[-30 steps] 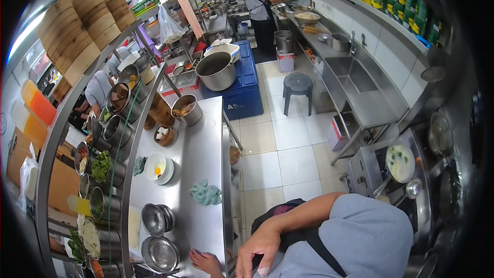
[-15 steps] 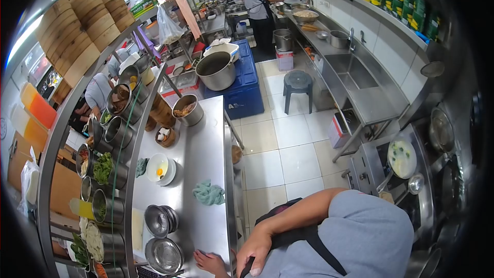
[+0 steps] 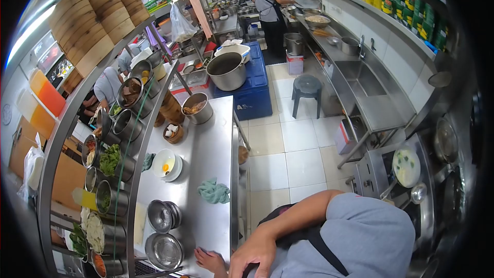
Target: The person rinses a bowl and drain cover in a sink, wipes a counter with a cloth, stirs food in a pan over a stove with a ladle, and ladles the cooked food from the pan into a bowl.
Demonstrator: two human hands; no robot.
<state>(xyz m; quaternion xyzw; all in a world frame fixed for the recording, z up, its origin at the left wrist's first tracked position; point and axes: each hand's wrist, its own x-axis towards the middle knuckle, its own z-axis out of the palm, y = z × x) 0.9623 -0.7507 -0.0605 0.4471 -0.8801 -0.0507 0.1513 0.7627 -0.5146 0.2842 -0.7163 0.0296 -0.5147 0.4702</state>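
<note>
My left hand lies with its fingers spread on the edge of the steel worktable, holding nothing. Bent across my body, my right arm ends in my right hand, curled over dark material at the bottom edge; what it grips, if anything, is hidden. Beside my left hand sit a metal bowl and a stack of smaller metal bowls. Farther up are a crumpled green cloth and a white bowl with a raw egg yolk in it.
At left, a rack holds metal containers of ingredients. A large pot stands on a blue chest. To my right, a wok with pale liquid sits on the stove, a ladle beside it. A stool stands on the floor; a co-worker works at the back.
The view has shifted, so the room appears farther right. My right hand has moved slightly left and lower, close to my left hand, which stays on the table.
</note>
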